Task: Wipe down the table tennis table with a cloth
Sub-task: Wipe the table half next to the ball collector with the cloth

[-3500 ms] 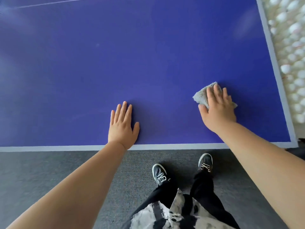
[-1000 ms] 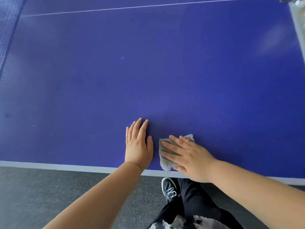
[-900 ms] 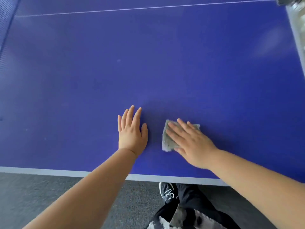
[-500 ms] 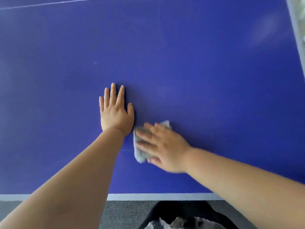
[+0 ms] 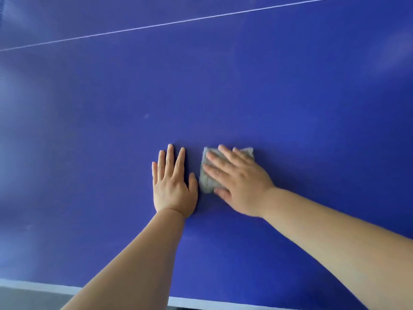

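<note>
Grey cloth [image 5: 206, 179] lies folded under my right hand [image 5: 239, 186], whose fingers are straight and slightly spread. They press it flat on the blue table [image 5: 290, 97] so that, I judge, the whole pad rubs the surface. Just left of the cloth, almost touching it, my left hand [image 5: 173, 186] rests palm down with fingers straight and close together, probably bracing my lean. Beyond my fingertips a faint speck [image 5: 146, 115] shows, and farther on a thin white line [image 5: 178, 22]. Behind my wrists a pale edge stripe [image 5: 190, 302] borders the table, then grey floor [image 5: 26, 298].
</note>
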`<state>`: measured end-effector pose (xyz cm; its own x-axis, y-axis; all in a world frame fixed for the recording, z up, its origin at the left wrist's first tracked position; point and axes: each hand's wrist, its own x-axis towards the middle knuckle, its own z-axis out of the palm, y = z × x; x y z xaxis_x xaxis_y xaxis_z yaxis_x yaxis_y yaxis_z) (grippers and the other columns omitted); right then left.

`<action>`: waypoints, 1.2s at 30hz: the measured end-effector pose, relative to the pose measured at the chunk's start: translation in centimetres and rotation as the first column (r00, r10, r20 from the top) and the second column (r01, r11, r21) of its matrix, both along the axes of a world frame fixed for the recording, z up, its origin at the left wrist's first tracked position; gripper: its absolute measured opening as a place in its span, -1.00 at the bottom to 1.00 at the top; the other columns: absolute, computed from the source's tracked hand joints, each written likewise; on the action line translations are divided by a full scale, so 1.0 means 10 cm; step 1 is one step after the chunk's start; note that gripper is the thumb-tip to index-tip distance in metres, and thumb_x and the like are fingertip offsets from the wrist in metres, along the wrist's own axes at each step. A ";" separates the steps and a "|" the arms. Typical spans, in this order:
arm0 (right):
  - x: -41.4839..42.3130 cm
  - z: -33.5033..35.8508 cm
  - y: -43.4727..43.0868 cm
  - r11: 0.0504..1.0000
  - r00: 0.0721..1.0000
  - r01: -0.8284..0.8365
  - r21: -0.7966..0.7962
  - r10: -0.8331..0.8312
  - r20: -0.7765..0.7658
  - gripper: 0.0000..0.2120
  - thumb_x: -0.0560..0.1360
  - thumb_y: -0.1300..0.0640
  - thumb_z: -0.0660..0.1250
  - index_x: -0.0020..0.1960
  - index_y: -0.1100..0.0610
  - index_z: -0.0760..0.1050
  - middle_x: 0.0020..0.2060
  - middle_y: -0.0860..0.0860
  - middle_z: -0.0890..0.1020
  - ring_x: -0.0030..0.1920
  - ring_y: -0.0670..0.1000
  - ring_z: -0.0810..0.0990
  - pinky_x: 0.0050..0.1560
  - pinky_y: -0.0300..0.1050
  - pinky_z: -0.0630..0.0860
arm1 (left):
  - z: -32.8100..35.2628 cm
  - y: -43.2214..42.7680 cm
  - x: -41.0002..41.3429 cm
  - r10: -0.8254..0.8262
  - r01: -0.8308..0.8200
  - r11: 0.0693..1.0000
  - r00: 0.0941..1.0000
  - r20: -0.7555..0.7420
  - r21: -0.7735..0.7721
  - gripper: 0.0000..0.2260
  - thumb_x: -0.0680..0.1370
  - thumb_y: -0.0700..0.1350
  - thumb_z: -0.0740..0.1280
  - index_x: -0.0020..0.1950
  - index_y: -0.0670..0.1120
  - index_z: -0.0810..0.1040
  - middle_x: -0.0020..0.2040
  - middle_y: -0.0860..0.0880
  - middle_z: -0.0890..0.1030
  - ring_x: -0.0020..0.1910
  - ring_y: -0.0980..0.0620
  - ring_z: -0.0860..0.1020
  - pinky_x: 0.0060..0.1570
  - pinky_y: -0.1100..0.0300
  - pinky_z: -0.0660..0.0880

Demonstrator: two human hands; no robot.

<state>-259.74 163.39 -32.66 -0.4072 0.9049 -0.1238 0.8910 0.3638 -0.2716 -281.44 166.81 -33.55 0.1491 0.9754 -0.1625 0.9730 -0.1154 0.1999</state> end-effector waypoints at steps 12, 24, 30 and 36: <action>0.65 0.06 1.08 0.827 0.826 0.559 -0.064 -0.547 0.137 -0.27 0.66 -0.23 0.03 0.67 0.14 -0.04 0.66 0.16 -0.06 0.63 0.29 -0.10 0.60 0.26 -0.06 | -0.04 0.00 -0.02 -0.003 0.003 1.000 1.000 -0.013 0.003 -0.37 0.58 0.12 0.04 0.68 0.06 0.12 0.70 0.03 0.00 0.68 -0.04 -0.09 0.64 -0.05 -0.13; 0.42 0.02 0.15 0.986 0.984 0.164 0.036 -0.166 0.060 -0.39 0.64 0.01 0.28 0.62 0.16 0.23 0.63 0.12 0.20 0.61 0.23 0.18 0.57 0.22 0.20 | 0.10 0.43 0.18 0.037 -0.037 0.999 0.998 0.058 -0.007 -0.41 0.59 0.16 0.07 0.63 0.07 0.16 0.61 -0.03 0.18 0.53 -0.12 0.19 0.53 -0.10 0.09; 0.68 0.12 1.63 0.756 0.759 0.651 -0.065 -0.648 0.066 -0.27 0.67 -0.14 0.11 0.66 0.21 -0.05 0.66 0.17 -0.02 0.63 0.28 -0.03 0.60 0.23 -0.01 | 0.02 1.44 0.43 0.031 -0.031 1.000 0.998 0.046 -0.004 -0.37 0.65 0.14 0.09 0.67 0.14 -0.08 0.70 0.02 -0.07 0.66 -0.05 -0.07 0.62 -0.08 -0.10; 0.07 -0.01 0.53 0.983 0.983 -0.183 0.017 0.183 0.010 -0.33 0.66 -0.16 0.13 0.66 0.13 0.11 0.66 0.06 0.08 0.65 0.17 0.04 0.61 0.19 0.08 | -0.07 1.64 0.40 -0.018 0.019 0.999 1.000 -0.018 0.026 -0.36 0.59 0.18 0.02 0.68 0.10 0.08 0.71 0.02 0.00 0.68 -0.06 -0.08 0.63 -0.08 -0.15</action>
